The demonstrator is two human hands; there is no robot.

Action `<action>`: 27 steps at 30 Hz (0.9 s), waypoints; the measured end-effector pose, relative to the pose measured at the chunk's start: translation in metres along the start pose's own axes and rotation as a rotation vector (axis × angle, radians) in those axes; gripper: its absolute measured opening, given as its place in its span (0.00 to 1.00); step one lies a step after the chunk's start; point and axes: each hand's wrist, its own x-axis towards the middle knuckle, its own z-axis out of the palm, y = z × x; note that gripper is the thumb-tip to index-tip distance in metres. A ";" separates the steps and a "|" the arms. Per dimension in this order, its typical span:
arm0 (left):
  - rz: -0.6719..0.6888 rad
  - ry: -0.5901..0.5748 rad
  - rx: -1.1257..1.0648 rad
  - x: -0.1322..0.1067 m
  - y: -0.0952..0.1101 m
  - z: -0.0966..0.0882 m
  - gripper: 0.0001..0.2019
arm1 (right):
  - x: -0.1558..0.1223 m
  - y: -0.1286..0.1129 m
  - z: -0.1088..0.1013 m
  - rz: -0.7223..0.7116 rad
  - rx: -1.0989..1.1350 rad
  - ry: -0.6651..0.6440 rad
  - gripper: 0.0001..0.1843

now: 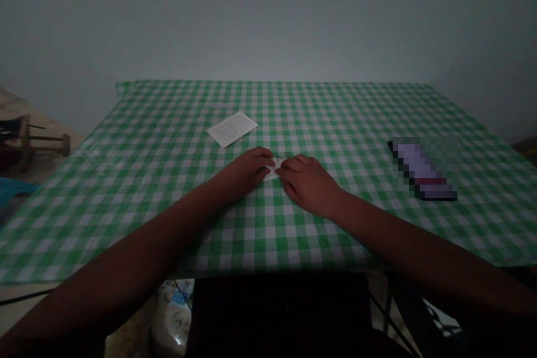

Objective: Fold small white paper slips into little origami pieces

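Note:
My left hand (248, 168) and my right hand (305, 182) meet at the middle of a table covered with a green and white checked cloth (344, 117). Between their fingertips lies a small white piece of paper (274, 169), mostly hidden by the fingers. Both hands have their fingers curled and pressed onto this paper. A second white sheet with printed lines (232, 128) lies flat on the cloth just beyond my left hand, apart from both hands.
A dark, blurred-out flat object (423, 170) lies on the cloth to the right of my right hand. A wooden item (39, 142) stands on the floor at the far left. A pale wall rises behind the table.

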 end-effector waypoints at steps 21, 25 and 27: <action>0.072 -0.037 -0.110 -0.003 -0.018 -0.009 0.15 | 0.000 -0.009 -0.007 0.023 -0.110 -0.069 0.22; 0.029 -0.035 -0.087 0.001 -0.014 -0.010 0.13 | 0.000 -0.007 -0.008 0.035 -0.080 -0.062 0.21; 0.002 -0.055 -0.079 0.002 -0.012 -0.011 0.14 | -0.001 -0.006 -0.011 0.073 -0.099 -0.050 0.20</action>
